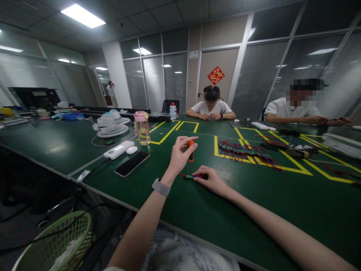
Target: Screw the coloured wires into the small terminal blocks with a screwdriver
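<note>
My left hand [180,152] grips the orange and black handle of a screwdriver [191,152], its thin shaft pointing straight down. The tip meets a small green circuit board [189,176] with a red wire, lying on the green table [158,188]. From the right, my right hand [210,180] pinches the end of that board and its wires between thumb and fingers. Part of the wires is hidden by those fingers. Whether the tip sits in a screw or terminal is too small to tell.
A phone [132,163], a white power strip [119,149] and a pink-lidded bottle [142,128] stand left. Several wired boards [245,150] lie in a row on the right, near yellow tape. Two people sit across the table. A green basket [56,241] is below the edge.
</note>
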Available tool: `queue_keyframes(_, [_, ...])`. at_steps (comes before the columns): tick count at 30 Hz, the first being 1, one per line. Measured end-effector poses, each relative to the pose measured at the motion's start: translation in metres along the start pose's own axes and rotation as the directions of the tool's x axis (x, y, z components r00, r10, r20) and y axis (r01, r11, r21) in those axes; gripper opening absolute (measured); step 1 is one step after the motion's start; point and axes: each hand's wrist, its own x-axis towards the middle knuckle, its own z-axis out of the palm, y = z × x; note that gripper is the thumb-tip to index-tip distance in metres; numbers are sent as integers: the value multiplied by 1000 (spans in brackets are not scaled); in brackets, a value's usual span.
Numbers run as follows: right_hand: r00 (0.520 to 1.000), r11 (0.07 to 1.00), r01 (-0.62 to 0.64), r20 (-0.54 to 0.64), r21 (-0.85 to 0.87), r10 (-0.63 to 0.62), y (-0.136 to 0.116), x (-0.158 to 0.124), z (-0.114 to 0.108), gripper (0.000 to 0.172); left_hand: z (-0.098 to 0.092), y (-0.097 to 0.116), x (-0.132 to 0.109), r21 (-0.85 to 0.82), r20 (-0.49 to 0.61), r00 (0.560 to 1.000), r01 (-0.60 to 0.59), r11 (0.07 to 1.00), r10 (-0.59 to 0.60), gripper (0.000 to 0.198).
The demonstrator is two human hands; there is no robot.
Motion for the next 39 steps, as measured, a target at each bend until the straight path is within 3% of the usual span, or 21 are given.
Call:
queue_keyframes(5, [1000,1000,-8,-9,12,9,0,-1,0,16,1,1,0,-153,69,995,80,985,-70,31])
queue_keyframes(10, [1000,1000,-6,-2,14,6,-1,-1,0,17,1,0,0,-29,22,1000,3,1000,-2,24])
queue_keyframes(15, [1000,1000,-16,0,6,16,-2,-1,-1,17,1,-1,0,-192,96,993,91,977,-74,32])
queue_keyframes(20, [1000,1000,-4,1,1,4,-2,-1,-2,17,0,-2,0,-11,33,999,6,1000,-6,26])
queue_keyframes(24, [1000,1000,-9,-1,3,9,-1,-1,-1,17,1,-2,0,-137,83,996,56,989,-44,30])
queue_keyframes(29, [1000,1000,-4,-4,-8,4,-1,-1,-1,18,1,-2,-1,-33,32,999,-2,999,3,25])
queue_keyframes(33, [1000,1000,2,-9,-16,-2,0,0,0,18,1,-3,0,-157,76,996,63,986,-52,31])
queue_keyframes(39, [1000,1000,-2,-9,-17,2,-1,0,0,18,0,-3,1,47,-48,998,-26,999,28,22])
